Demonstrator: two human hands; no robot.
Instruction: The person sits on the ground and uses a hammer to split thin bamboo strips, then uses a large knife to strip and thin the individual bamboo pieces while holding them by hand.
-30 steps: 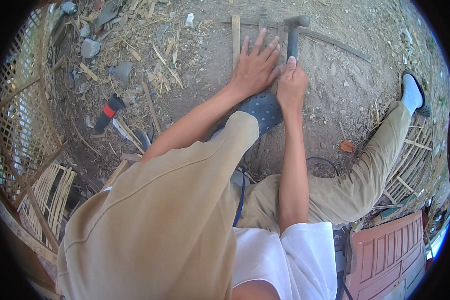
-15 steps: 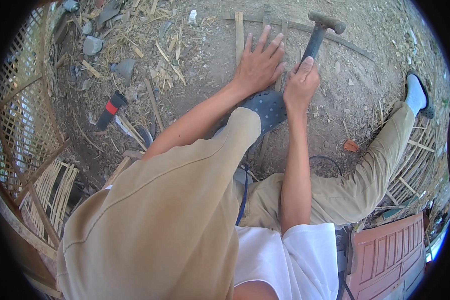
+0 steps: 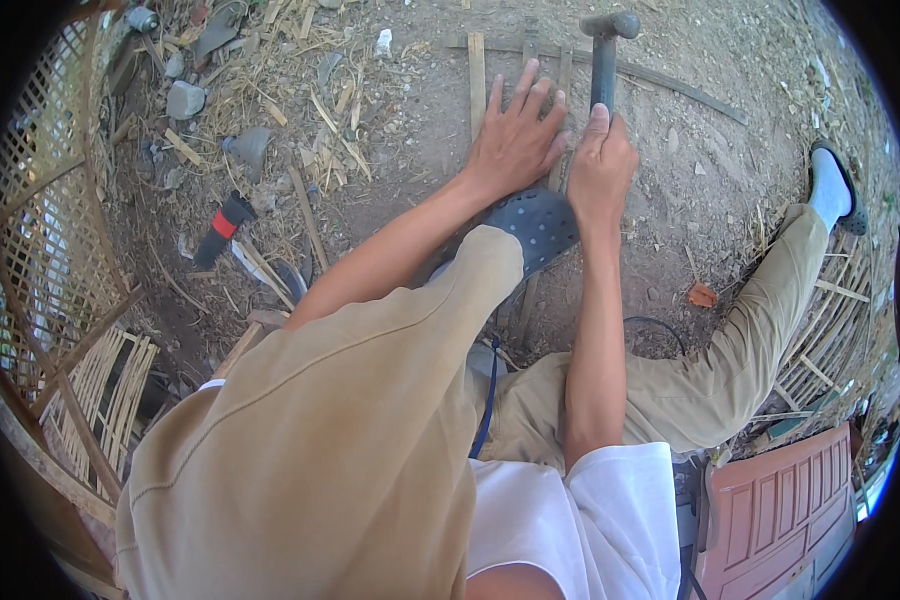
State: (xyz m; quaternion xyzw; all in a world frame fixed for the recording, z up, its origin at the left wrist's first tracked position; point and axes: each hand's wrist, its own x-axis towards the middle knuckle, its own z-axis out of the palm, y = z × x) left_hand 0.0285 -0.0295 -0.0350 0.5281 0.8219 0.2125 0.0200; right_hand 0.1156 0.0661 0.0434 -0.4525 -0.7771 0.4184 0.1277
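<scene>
A: Condition of the hands?

B: My right hand (image 3: pixel 602 172) is wrapped around the handle of a hammer (image 3: pixel 604 68), thumb laid along it. My left hand (image 3: pixel 513 148) grasps nothing; it lies palm down, fingers spread, over the narrow wooden strips (image 3: pixel 566 72). How firmly it presses, I cannot tell.

A: Location of the hammer?

B: In front of me, right of my left hand, its head appearing beyond the long cross strip (image 3: pixel 682 89). Its height above the ground (image 3: pixel 715 185) is undetermined.

A: Handling?

B: I judge it stiff, sturdy and head-heavy; the handle looks smooth and could slip in a damp palm. The correct hold is low on the handle, well away from the head. The strips appear light and liable to split, best steadied flat.
</scene>
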